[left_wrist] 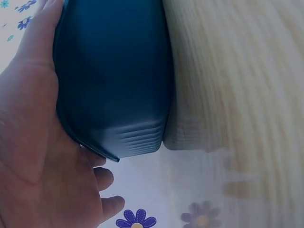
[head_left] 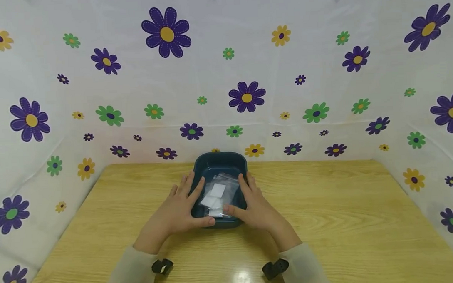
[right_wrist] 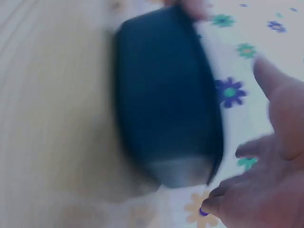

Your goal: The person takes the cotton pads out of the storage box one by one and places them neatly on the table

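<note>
A dark blue plastic tub [head_left: 220, 156] stands on the wooden table, towards its back edge. Inside it lie clear zip bags [head_left: 228, 187] with white, flat pieces [head_left: 218, 190] in them; what these pieces are I cannot tell. My left hand [head_left: 178, 210] rests against the tub's left rim, fingers spread and thumb towards the near edge. In the left wrist view its palm touches the rim of the tub [left_wrist: 114, 71]. My right hand [head_left: 258, 209] is spread at the right rim, its thumb over the near corner. A gap shows between this hand [right_wrist: 273, 183] and the tub [right_wrist: 166, 95] in the right wrist view.
Wood-grain table [head_left: 337, 212] extends on both sides of the tub. A white cloth with printed flowers [head_left: 269, 73] hangs behind the table and along its sides. Black straps with small mounts [head_left: 275, 268] sit at both wrists, by the light sleeves [head_left: 305, 265].
</note>
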Available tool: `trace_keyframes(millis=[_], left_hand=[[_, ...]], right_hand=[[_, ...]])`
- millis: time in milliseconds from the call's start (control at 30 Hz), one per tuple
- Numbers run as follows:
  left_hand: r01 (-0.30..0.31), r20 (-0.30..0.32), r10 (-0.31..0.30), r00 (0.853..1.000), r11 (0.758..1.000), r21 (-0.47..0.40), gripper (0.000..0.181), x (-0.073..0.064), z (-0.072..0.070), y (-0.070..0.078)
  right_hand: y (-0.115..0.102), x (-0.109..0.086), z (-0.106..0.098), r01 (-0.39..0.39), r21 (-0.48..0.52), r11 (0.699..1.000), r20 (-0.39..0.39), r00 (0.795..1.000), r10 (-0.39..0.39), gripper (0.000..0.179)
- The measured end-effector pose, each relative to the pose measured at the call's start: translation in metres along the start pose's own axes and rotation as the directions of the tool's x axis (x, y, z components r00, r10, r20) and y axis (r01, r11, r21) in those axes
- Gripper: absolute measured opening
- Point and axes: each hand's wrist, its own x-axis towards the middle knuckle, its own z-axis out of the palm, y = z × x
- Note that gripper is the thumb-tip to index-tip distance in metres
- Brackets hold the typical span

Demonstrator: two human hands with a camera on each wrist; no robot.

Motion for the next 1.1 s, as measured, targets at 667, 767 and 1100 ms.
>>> trace_keyframes(millis=[667,767,1100], left_hand=[[-0.009,-0.002,0.009,1.000,1.000,0.010,0.127,0.000,-0.003,-0.001],[-0.006,0.002,0.006,1.000,1.000,-0.014,0.127,0.000,-0.003,0.000],[0.012,0.018,-0.011,1.000,0.999,-0.034,0.127,0.000,-0.003,0.000]], right_hand=[[-0.036,0.021,-0.002,-0.181,0.983,0.034,0.169,0.959,0.226,0.075],[-0.037,0.025,0.008,-0.191,0.980,0.047,0.172,0.950,0.260,0.086],[-0.039,0.029,0.023,-0.172,0.982,0.073,0.148,0.954,0.260,0.072]])
